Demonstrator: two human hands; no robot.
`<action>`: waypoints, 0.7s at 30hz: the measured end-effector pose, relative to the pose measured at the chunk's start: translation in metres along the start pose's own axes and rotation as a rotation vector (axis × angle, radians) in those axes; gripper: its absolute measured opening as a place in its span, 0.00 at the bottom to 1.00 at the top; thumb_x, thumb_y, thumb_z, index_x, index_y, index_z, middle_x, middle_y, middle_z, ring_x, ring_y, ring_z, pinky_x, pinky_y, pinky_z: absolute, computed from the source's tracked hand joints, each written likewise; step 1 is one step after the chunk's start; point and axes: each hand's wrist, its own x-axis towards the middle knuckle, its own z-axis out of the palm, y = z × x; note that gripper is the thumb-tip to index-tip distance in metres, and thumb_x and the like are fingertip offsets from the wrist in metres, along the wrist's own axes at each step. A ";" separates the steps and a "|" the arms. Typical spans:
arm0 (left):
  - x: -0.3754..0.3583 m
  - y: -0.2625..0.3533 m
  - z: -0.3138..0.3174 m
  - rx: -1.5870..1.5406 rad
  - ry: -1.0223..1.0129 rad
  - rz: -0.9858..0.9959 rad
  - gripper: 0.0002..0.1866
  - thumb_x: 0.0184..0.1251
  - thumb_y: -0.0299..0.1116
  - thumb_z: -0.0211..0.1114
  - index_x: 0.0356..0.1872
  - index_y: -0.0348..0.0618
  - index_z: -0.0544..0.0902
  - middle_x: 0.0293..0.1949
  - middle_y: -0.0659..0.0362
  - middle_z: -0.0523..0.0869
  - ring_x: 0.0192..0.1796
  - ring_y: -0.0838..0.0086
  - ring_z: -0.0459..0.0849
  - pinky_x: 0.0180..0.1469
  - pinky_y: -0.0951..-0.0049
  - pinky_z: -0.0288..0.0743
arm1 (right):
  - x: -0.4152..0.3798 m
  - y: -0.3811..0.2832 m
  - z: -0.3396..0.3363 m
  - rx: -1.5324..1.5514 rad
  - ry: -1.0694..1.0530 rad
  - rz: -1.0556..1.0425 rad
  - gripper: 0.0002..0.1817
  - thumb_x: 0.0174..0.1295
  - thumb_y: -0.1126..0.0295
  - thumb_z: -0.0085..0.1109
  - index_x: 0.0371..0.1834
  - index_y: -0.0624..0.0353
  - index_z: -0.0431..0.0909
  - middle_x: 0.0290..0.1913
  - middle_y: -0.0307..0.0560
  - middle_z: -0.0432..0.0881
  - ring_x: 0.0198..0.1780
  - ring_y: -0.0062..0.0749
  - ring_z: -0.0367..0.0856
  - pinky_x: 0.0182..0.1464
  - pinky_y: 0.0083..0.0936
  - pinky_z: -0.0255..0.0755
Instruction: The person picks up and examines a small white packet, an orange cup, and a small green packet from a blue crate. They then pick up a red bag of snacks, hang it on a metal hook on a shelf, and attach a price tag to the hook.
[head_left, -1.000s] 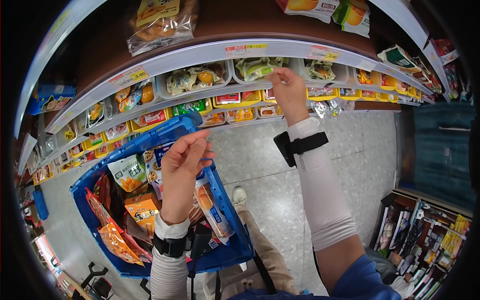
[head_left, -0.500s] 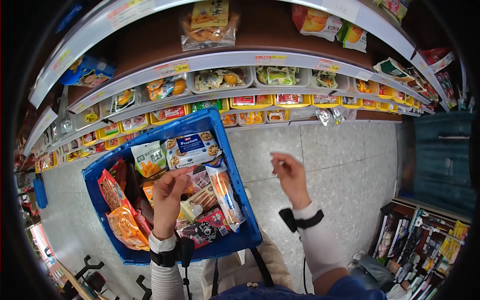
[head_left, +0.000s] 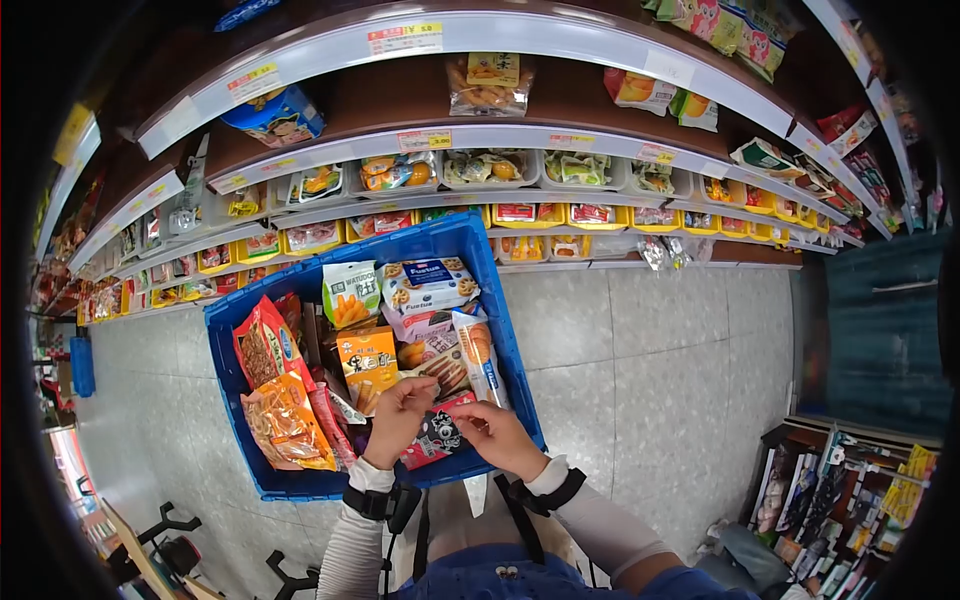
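Note:
A blue plastic crate (head_left: 228, 400) full of packaged snacks lies before me. My left hand (head_left: 398, 425) hovers over its near side with loosely bent fingers and nothing visible in them. Close by on the right, my right hand (head_left: 502, 440) is above the red and black snack box (head_left: 435, 440), thumb and forefinger apart. Beyond the left hand is an orange box (head_left: 367, 365). The blue and white Fustus cookie pack (head_left: 430, 285) and green and white snack bag (head_left: 351, 295) occupy the far side. A long bread-like pack (head_left: 482, 355) leans along the right wall.
Shelves (head_left: 400, 140) with trays and yellow bins of snacks curve across the far side. Grey floor tiles (head_left: 660, 350) extend right of the crate. A rack of small packaged goods (head_left: 830, 510) stands lower right, and black hooked metal parts (head_left: 165, 525) lower left.
My right hand has come left from over the floor to above the crate. The left hand has moved nearer to me within the crate, uncovering the orange box. The view has shifted.

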 end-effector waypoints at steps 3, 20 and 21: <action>-0.005 -0.008 0.000 0.052 0.013 -0.027 0.12 0.60 0.26 0.57 0.44 0.34 0.78 0.30 0.63 0.81 0.31 0.85 0.76 0.34 0.85 0.69 | -0.001 0.000 0.002 -0.044 -0.022 -0.002 0.11 0.56 0.77 0.52 0.43 0.59 0.76 0.37 0.47 0.79 0.32 0.30 0.78 0.36 0.20 0.72; 0.011 -0.031 0.024 0.029 -0.003 -0.011 0.10 0.59 0.25 0.58 0.41 0.36 0.79 0.27 0.63 0.80 0.30 0.86 0.75 0.32 0.86 0.69 | 0.004 0.026 -0.026 -0.171 -0.017 0.002 0.10 0.56 0.72 0.54 0.42 0.57 0.77 0.34 0.49 0.78 0.29 0.33 0.78 0.33 0.24 0.72; 0.014 -0.029 0.030 0.025 -0.002 -0.013 0.09 0.59 0.25 0.58 0.41 0.35 0.79 0.27 0.63 0.80 0.30 0.85 0.76 0.32 0.86 0.69 | 0.004 0.026 -0.030 -0.166 -0.025 0.007 0.10 0.56 0.72 0.54 0.42 0.57 0.76 0.34 0.49 0.78 0.29 0.33 0.78 0.33 0.24 0.72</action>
